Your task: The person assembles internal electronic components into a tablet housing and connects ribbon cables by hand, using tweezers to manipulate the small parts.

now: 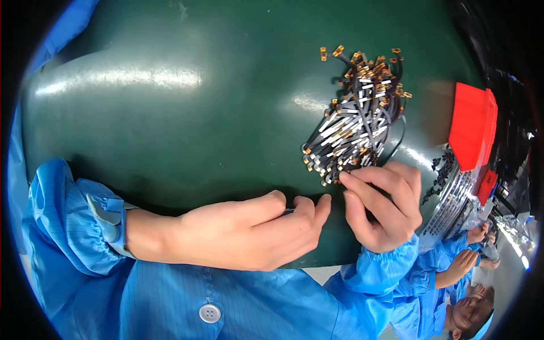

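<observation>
Hands together, cable pile just beyond — right.

No labels, signs or screens show. The only container is a red plastic bin, boxy with a rim, standing at the far right of the green table; a smaller red box sits just nearer, partly hidden.
</observation>
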A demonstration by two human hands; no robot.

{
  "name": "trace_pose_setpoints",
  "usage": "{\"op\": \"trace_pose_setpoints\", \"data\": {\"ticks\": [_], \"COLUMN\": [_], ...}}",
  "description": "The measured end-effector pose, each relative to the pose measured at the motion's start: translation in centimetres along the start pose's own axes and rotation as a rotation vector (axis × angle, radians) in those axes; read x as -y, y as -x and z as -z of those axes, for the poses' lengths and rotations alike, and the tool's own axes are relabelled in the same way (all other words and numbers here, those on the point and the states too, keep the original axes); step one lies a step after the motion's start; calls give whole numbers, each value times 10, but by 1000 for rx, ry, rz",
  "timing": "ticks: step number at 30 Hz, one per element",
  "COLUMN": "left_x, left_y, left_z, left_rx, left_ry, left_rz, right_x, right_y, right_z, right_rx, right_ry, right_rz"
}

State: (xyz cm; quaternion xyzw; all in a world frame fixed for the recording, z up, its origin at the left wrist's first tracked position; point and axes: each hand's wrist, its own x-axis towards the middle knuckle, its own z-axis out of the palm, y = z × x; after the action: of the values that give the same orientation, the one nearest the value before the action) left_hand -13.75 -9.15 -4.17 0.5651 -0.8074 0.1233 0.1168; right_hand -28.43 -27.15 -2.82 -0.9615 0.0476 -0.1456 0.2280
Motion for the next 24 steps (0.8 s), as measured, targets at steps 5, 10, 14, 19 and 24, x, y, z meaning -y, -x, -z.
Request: {"op": "trace_pose_setpoints", "data": {"ticks": [5, 10, 14, 19, 24], "left_x": [0, 7, 21, 42, 37], "left_y": [0, -1, -11, -10, -4], "left_z": [0, 9, 10, 38, 39], "left_rx": [-4, -111, -101, 322, 242], "left_ry": [30, 273, 732, 1078, 1366], "left_rz": [-32, 35, 307, 373, 434], "right_x": [5, 7, 5, 31, 56], "right_y": [5, 0, 11, -6, -23], "right_z": [-4, 6, 23, 37, 28], "right_rx": [-54, -60, 5, -76, -249], "right_ry": [34, -42, -297, -289, 16], "right_rz": [-65, -42, -180, -180, -129]}}
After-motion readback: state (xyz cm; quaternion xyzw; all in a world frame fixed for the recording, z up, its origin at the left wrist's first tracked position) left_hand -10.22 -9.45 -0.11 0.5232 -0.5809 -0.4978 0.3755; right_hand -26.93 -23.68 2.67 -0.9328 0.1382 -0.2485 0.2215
